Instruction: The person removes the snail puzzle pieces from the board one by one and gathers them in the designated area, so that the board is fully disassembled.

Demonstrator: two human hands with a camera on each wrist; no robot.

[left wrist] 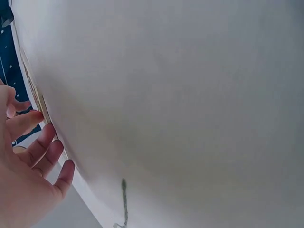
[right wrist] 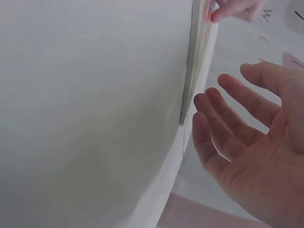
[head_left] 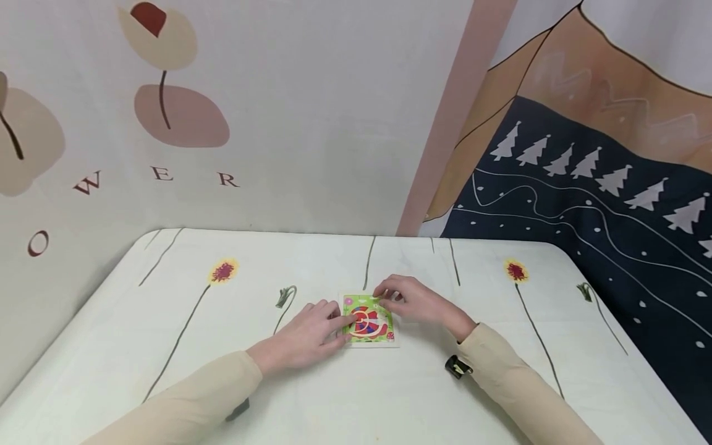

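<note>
Puzzle board [head_left: 369,321] lies flat near the middle of the flower-print table [head_left: 167,371], between your hands. Your left hand [head_left: 311,334] rests its relaxed fingertips on the board's left edge; your right hand [head_left: 414,301] touches the top right corner, fingers loosely extended, gripping nothing.

The left hand [head_left: 311,334] covers the near-left part of the puzzle board [head_left: 369,321], and the fingertips of the right hand [head_left: 414,301] hide its far-right corner. The printed figure between the hands is too small to identify. In both wrist views the board shows only as a thin edge, its face unseen. Both sleeves run off the head view's bottom edge.
</note>
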